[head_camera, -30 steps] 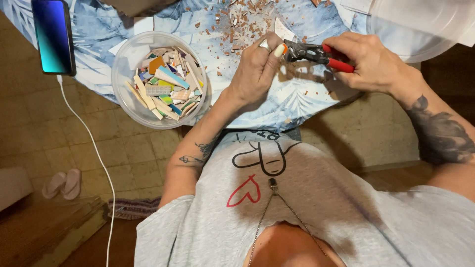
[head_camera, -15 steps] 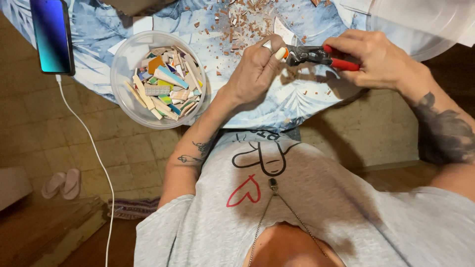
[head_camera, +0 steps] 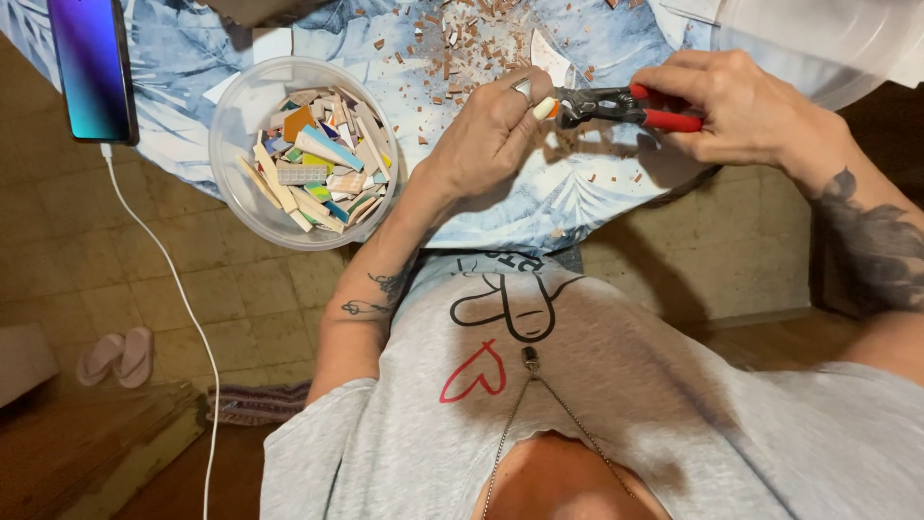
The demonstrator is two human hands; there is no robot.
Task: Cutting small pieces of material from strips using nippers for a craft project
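A: Containers?
B: One round clear plastic bowl, at 9 o'clock from the left hand, filled with loose coloured tile strips. A second clear plastic tub at 1 o'clock, contents unclear.
A: Hands?
B: Left hand pinches a small pale tile piece; right hand is closed around red-handled metal nippers, jaws meeting that piece.
A: Surface?
B: Blue leaf-print cloth, brown tile chips at 12 o'clock.
A: Room?
B: Charging smartphone with white cable at 10 o'clock; beige tiled floor; pink sandals at 8 o'clock.
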